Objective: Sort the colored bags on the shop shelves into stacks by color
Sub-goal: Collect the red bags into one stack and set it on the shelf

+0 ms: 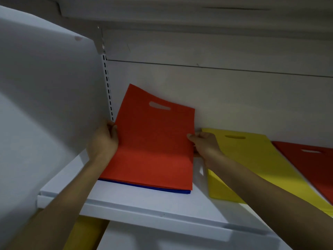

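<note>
Bare shelf [158, 201] before bags [153, 141]

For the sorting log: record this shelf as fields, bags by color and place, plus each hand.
shelf: white
red bag: on left stack, far end lifted toward back wall
blue bags: under red bag, front edge showing
left hand: grips red bag's left edge
right hand: pinches red bag's right edge
yellow bags: right of that stack
dark red bag: far right, beside yellow bags
</note>
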Demonstrator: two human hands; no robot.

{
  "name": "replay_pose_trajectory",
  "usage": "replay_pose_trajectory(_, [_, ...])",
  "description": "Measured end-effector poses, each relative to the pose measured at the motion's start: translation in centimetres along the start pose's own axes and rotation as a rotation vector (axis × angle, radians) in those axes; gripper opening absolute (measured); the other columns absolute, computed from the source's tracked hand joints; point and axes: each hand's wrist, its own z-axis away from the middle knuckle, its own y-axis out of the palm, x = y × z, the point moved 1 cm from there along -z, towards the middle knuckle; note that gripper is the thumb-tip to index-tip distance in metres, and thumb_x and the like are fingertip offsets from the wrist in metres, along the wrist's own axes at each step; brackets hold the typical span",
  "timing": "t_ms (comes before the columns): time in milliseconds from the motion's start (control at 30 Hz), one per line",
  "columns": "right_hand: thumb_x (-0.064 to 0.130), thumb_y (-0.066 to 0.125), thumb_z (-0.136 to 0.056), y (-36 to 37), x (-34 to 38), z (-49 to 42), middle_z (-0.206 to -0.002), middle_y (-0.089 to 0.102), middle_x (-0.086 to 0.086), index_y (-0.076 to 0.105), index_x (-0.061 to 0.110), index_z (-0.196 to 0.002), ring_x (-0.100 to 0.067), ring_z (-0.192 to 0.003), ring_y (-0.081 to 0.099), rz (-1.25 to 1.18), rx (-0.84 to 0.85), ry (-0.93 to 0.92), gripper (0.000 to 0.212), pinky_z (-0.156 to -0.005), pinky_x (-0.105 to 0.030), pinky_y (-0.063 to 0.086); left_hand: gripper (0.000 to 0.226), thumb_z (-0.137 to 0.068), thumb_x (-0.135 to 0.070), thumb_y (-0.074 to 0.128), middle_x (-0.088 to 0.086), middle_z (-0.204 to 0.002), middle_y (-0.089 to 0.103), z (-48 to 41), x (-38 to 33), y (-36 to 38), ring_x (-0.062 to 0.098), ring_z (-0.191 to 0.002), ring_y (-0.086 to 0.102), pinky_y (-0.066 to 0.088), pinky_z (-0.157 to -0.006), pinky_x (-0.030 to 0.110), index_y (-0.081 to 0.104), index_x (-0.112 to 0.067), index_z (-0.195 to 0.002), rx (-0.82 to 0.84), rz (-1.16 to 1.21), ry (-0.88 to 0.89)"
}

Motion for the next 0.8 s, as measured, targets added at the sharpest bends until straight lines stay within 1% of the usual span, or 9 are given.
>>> replay_pose_trajectory(100, [0.021,0.06,-0.092,-2.0,1.4,-0.3,-0.067,0.056,-0.012,0.06,0.006,-0.075,-0.02,-0.059,0.049,0.19,-0.121,-0.224,0.022,-0.06,-0.032,0.039,0.002,-0.095,-0.015,0.051,-0.004,-0.078,0.052,-1.2,-2.4,-0.2,0.022,-0.075,0.053,0.041,-0.063,0.029,0.051,-0.014,-0.094,0.0,0.112,0.025])
replay_pose_trajectory(133, [0.02,0.058,-0.093,-2.9,1.9,-0.3,-0.067,0.056,-0.008,0.06,0.008,-0.076,-0.018,-0.058,0.048,0.221,-0.151,-0.281,0.021,-0.059,-0.029,0.036,0.005,-0.094,-0.012,0.053,-0.008,-0.075,0.05,-1.7,-3.5,0.0,0.02,-0.076,0.052,0.039,-0.061,0.026,0.05,-0.015,-0.091,0.011,0.149,0.027])
replay_pose_trajectory(200, [0.018,0.055,-0.096,-5.6,2.7,-0.4,-0.07,0.056,-0.006,0.059,0.011,-0.079,-0.019,-0.063,0.049,0.257,-0.225,-0.363,0.018,-0.06,-0.028,0.034,0.008,-0.092,-0.011,0.054,-0.014,-0.075,0.049,-2.1,-6.2,0.9,0.018,-0.078,0.053,0.039,-0.064,0.026,0.051,-0.017,-0.088,0.044,0.168,0.043])
replay_pose_trajectory(267, [0.018,0.052,-0.097,-8.1,3.0,-0.4,-0.07,0.055,-0.003,0.06,0.011,-0.084,-0.02,-0.068,0.049,0.263,-0.292,-0.405,0.017,-0.062,-0.028,0.033,0.006,-0.091,-0.014,0.056,-0.012,-0.078,0.052,-1.8,-8.7,1.7,0.017,-0.081,0.055,0.039,-0.069,0.027,0.053,-0.018,-0.088,0.063,0.175,0.06])
replay_pose_trajectory(367, [0.021,0.054,-0.096,-13.6,2.8,-0.5,-0.077,0.058,-0.003,0.064,0.007,-0.089,-0.019,-0.074,0.053,0.251,-0.385,-0.407,0.018,-0.065,-0.027,0.035,0.003,-0.091,-0.017,0.058,-0.005,-0.086,0.057,0.1,-13.4,4.2,0.013,-0.081,0.052,0.033,-0.067,0.022,0.059,-0.014,-0.093,0.094,0.194,0.054])
replay_pose_trajectory(500, [0.022,0.056,-0.095,-21.9,1.8,-0.4,-0.079,0.062,-0.006,0.066,0.008,-0.088,-0.017,-0.069,0.055,0.243,-0.425,-0.352,0.018,-0.063,-0.025,0.039,0.003,-0.09,-0.014,0.06,0.001,-0.083,0.06,3.5,-19.4,8.6,0.021,-0.08,0.058,0.043,-0.072,0.028,0.058,-0.012,-0.09,0.187,0.275,0.085])
replay_pose_trajectory(600, [0.024,0.057,-0.095,-29.3,0.6,-0.3,-0.079,0.063,-0.007,0.066,0.009,-0.086,-0.018,-0.067,0.056,0.264,-0.418,-0.25,0.019,-0.065,-0.027,0.042,0.007,-0.089,-0.017,0.062,-0.004,-0.079,0.06,6.5,-23.8,12.4,0.02,-0.077,0.059,0.042,-0.069,0.027,0.056,-0.017,-0.086,0.306,0.288,0.119])
replay_pose_trajectory(700, [0.023,0.059,-0.094,-36.7,-0.7,-0.1,-0.078,0.063,-0.008,0.066,0.009,-0.082,-0.018,-0.064,0.054,0.37,-0.429,-0.195,0.019,-0.066,-0.029,0.043,0.009,-0.088,-0.025,0.063,-0.008,-0.078,0.061,10.2,-28.2,15.7,0.019,-0.07,0.058,0.045,-0.064,0.031,0.056,-0.022,-0.086,0.455,0.265,0.197])
replay_pose_trajectory(800, [0.022,0.058,-0.095,-42.9,-1.3,0.2,-0.079,0.06,-0.005,0.064,0.01,-0.087,-0.02,-0.074,0.055,0.524,-0.41,-0.169,0.016,-0.067,-0.025,0.037,0.012,-0.087,-0.03,0.064,-0.013,-0.081,0.06,13.8,-32.2,18.3,0.015,-0.068,0.059,0.045,-0.063,0.03,0.053,-0.027,-0.089,0.537,0.17,0.282])
